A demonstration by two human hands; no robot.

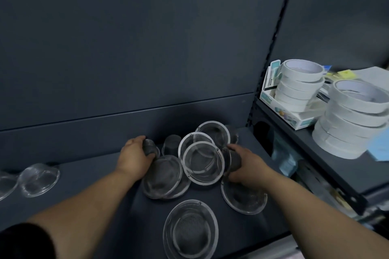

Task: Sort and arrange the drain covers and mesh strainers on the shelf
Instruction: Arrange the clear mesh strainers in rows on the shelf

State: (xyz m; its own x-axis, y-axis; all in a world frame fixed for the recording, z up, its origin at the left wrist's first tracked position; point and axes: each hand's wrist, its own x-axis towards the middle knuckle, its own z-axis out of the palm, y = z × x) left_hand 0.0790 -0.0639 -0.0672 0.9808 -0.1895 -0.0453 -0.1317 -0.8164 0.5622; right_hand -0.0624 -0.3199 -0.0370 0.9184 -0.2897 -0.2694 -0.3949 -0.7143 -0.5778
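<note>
On a dark grey metal shelf (84, 176), backed by a plain panel (126, 48) of the same colour, a heap of round strainers (203, 163) sits right of centre. Three bright-rimmed ones lean on each other in its middle, mouths tilted up toward the viewer; being round, they show no long axis. Flatter, wide-rimmed pieces lie around them: a stack (162, 176) of what looks like two at the left, a right strainer (243, 197) and a front strainer (190, 229) near the shelf's edge, all lying flat. A far pair (39, 180) of domed ones lies well apart at the left, one cut off by the frame. One small mesh cup (171, 145) stands upright at the back of the heap.

The left hand (134, 155) has its fingers curled round a second cup (149, 149) just left of that one. The right hand (244, 166) grips a third cup (231, 161) at the heap's right side, against the leaning rims.

To the right, a higher shelf carries two stacks of white tape rolls (353, 115), the rear stack sitting in an open box (271, 99).
</note>
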